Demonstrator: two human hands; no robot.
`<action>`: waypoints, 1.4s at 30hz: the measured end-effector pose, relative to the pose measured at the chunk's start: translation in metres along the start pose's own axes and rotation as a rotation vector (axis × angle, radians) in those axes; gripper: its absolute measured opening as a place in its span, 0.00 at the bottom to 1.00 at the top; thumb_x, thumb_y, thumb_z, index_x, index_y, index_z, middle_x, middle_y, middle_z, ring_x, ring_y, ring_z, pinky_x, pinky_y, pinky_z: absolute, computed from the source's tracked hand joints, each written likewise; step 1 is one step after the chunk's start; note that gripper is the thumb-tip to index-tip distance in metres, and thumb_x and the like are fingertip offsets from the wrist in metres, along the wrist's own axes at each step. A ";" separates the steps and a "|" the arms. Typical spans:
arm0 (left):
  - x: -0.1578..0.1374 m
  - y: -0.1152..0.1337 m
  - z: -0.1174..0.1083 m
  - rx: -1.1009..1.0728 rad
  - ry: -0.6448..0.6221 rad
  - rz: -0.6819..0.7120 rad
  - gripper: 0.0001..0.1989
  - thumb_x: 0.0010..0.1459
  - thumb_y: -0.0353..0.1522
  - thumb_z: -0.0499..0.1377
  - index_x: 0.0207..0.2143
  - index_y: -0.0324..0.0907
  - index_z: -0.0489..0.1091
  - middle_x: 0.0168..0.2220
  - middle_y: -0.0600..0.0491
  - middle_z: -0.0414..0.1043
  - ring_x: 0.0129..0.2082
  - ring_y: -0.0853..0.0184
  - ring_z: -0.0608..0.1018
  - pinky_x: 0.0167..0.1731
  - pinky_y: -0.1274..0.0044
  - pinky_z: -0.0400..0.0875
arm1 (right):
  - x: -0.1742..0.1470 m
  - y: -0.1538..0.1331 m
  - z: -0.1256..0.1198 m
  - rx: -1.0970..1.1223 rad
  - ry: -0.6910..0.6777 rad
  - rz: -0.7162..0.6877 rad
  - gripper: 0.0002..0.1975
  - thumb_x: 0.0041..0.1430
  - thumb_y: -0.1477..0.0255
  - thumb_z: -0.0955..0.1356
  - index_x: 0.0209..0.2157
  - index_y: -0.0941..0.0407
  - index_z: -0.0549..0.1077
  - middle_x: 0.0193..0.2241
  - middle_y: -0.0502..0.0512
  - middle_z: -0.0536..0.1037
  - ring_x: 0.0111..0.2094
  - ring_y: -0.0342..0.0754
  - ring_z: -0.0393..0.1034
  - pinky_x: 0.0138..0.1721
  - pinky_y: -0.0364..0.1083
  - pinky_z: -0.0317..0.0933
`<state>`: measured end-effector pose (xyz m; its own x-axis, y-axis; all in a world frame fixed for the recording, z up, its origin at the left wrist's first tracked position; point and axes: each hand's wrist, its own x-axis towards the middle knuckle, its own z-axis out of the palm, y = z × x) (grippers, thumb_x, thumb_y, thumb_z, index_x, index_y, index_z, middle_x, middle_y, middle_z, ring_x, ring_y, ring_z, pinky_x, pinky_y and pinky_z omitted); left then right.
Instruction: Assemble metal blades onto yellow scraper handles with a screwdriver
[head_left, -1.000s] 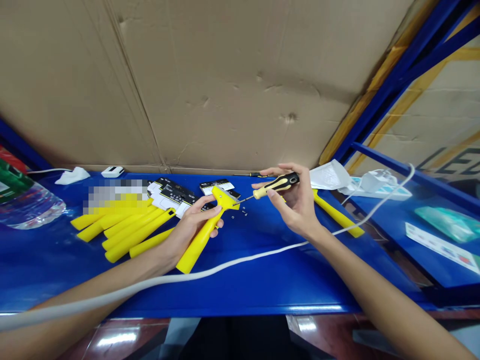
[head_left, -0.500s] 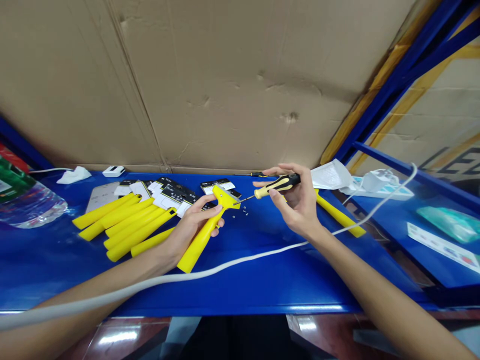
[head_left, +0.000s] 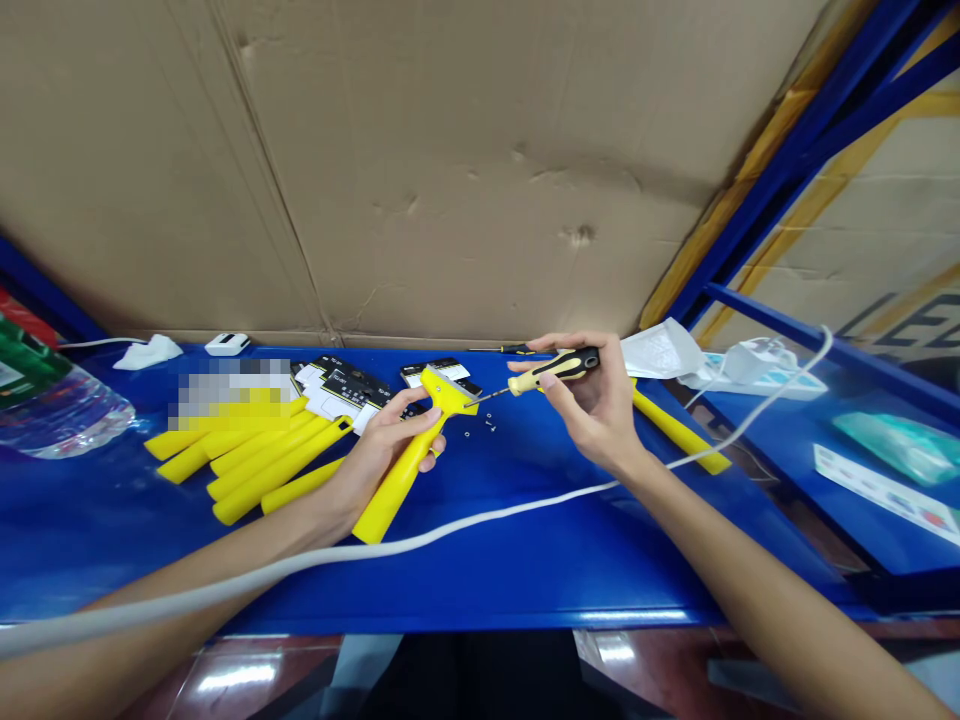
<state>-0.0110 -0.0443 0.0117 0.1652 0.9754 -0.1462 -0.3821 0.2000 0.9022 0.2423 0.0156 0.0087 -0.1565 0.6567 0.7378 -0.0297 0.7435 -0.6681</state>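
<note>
My left hand [head_left: 394, 438] is closed around the neck of a yellow scraper [head_left: 399, 482], its wide head tilted up and its handle slanting toward me. A metal blade strip edges the head. In my right hand [head_left: 596, 405] is a screwdriver [head_left: 553, 372] with a cream and black handle, held from the side. Its tip meets the right end of the scraper head, where a screw may sit; that spot is too small to make out. Several small screws or nuts [head_left: 490, 422] lie on the blue table just right of the head.
Several yellow scraper handles [head_left: 277, 470] and black-and-white cards [head_left: 352, 390] lie at left, beside a plastic bottle [head_left: 60, 400]. A white cable [head_left: 465, 523] crosses in front of me. Another yellow handle [head_left: 682, 430] and a power strip [head_left: 757, 375] are at right; a second screwdriver [head_left: 510, 349] lies behind.
The scraper and my left hand have shifted very slightly left and up. The screwdriver tip stays at the scraper head, and my right-hand fingers have moved slightly on the handle.
</note>
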 end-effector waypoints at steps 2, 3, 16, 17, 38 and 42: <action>0.001 0.001 -0.002 -0.011 -0.007 0.009 0.27 0.58 0.33 0.74 0.56 0.41 0.68 0.30 0.52 0.74 0.25 0.70 0.75 0.21 0.82 0.66 | -0.001 -0.002 0.002 0.029 -0.019 -0.009 0.17 0.69 0.64 0.75 0.52 0.48 0.66 0.56 0.58 0.78 0.46 0.54 0.85 0.51 0.58 0.81; 0.001 0.001 -0.003 -0.025 -0.002 0.016 0.27 0.57 0.33 0.74 0.55 0.41 0.68 0.31 0.52 0.74 0.24 0.70 0.75 0.20 0.82 0.66 | -0.001 -0.004 0.003 0.021 -0.012 -0.014 0.17 0.68 0.65 0.75 0.52 0.48 0.67 0.54 0.58 0.80 0.47 0.54 0.85 0.51 0.58 0.81; 0.004 0.000 -0.005 -0.068 0.016 0.044 0.26 0.55 0.32 0.75 0.51 0.43 0.67 0.33 0.51 0.76 0.23 0.71 0.75 0.19 0.83 0.65 | 0.004 -0.006 0.002 -0.269 0.175 -0.102 0.22 0.54 0.60 0.83 0.40 0.50 0.71 0.33 0.49 0.82 0.35 0.51 0.83 0.33 0.48 0.76; 0.003 -0.001 -0.005 -0.060 0.014 0.039 0.26 0.56 0.32 0.75 0.52 0.43 0.67 0.31 0.53 0.75 0.22 0.71 0.75 0.19 0.82 0.65 | 0.004 -0.006 0.002 -0.291 0.182 -0.100 0.22 0.54 0.60 0.83 0.41 0.50 0.72 0.33 0.48 0.81 0.34 0.50 0.82 0.32 0.47 0.75; 0.006 -0.002 -0.009 -0.078 -0.084 0.028 0.24 0.59 0.32 0.73 0.55 0.44 0.71 0.40 0.49 0.77 0.27 0.72 0.76 0.20 0.84 0.68 | 0.010 -0.017 0.003 -0.040 0.271 -0.332 0.12 0.69 0.76 0.73 0.48 0.50 0.68 0.39 0.51 0.86 0.41 0.53 0.87 0.42 0.53 0.81; 0.005 -0.002 -0.009 -0.063 -0.105 0.028 0.23 0.59 0.32 0.73 0.54 0.44 0.71 0.42 0.48 0.77 0.26 0.72 0.76 0.20 0.83 0.68 | 0.012 -0.021 0.003 -0.067 0.297 -0.432 0.13 0.69 0.75 0.73 0.49 0.50 0.68 0.39 0.52 0.86 0.42 0.54 0.86 0.42 0.56 0.82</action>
<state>-0.0177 -0.0390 0.0051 0.2471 0.9661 -0.0752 -0.4438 0.1818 0.8775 0.2385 0.0080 0.0313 0.1432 0.2889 0.9466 0.0353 0.9544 -0.2966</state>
